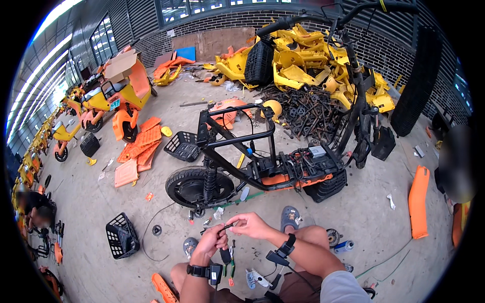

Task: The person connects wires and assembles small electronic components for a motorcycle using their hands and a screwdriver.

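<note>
In front of the stripped black scooter frame point(237, 169), my left hand point(212, 242) is closed round a small dark rod-like part point(228, 226). The thumb and fingertips of my right hand point(251, 225) pinch the other end of it; its exact kind is too small to tell. Just under my left fist shows a black tool handle point(225, 255); whether that hand grips it too I cannot tell. Green-handled pliers point(232, 266) lie below, near my legs. The frame's rear wheel point(194, 188) stands beyond my hands, with small loose parts on the floor by it.
A black basket point(122, 235) and a small gear point(157, 230) lie left, a blue spray can point(344, 246) right. An orange panel point(419, 202) lies further right. Behind the frame are heaps of dark metal parts point(313, 113) and yellow panels point(298, 60). People work at both edges.
</note>
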Available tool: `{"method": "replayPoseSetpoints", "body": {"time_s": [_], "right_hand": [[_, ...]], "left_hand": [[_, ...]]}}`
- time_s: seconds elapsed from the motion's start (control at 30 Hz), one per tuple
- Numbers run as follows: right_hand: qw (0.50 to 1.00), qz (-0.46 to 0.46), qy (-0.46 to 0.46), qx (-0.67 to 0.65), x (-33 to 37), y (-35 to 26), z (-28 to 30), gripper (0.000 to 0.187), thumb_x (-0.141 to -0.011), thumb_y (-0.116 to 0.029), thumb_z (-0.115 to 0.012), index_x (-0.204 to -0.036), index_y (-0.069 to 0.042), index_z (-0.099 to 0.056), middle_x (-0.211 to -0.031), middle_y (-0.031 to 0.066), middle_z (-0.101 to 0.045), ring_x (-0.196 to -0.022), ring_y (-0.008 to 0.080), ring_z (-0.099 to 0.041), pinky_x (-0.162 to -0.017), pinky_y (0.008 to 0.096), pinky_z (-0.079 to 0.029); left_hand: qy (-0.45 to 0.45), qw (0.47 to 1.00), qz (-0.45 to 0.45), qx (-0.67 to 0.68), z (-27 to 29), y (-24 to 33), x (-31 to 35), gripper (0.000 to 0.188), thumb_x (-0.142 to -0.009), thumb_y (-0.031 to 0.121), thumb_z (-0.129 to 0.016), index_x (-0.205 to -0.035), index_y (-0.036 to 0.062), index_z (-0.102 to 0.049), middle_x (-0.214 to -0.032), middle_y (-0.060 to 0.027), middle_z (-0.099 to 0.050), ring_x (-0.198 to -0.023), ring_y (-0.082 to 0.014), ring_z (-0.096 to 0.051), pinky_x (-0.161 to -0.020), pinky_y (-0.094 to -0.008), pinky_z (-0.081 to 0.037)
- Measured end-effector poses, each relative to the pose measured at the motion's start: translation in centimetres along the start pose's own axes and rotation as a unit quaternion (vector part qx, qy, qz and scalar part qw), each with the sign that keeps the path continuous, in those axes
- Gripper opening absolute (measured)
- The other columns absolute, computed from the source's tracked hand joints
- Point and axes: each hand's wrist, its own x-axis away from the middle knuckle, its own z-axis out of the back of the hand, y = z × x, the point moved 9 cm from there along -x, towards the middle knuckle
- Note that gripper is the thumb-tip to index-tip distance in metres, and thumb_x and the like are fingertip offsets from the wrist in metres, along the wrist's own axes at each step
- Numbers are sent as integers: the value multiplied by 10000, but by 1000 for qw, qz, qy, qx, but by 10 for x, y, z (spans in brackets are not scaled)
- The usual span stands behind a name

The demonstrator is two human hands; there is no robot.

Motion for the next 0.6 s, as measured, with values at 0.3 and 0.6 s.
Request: {"method": "replayPoseSetpoints", "body": {"time_s": [0.3, 0.6], "right_hand": [[999, -14, 20, -44, -7, 5, -6, 250, -856, -137, -673, -1064, -1, -640, -831, 43, -659, -709, 73, -588, -623, 229, -486], [994, -39, 36, -92, -18, 13, -12, 259, -867, -120, -656, -1089, 9, -631, -865, 47, -660, -710, 89, -600, -641, 226, -495]], "left_hand": [[95, 987, -91, -97, 10, 18, 11, 229, -946, 243, -521, -870, 29, -498, -604, -40, -486, -453, -119, -433, -462, -284, -428], [73, 973, -185, -120, 20, 33, 25, 163, -925, 125, -557, -1007, 15, -470, -781, -117, -627, -524, -130, -548, -510, -292, -524]]}}
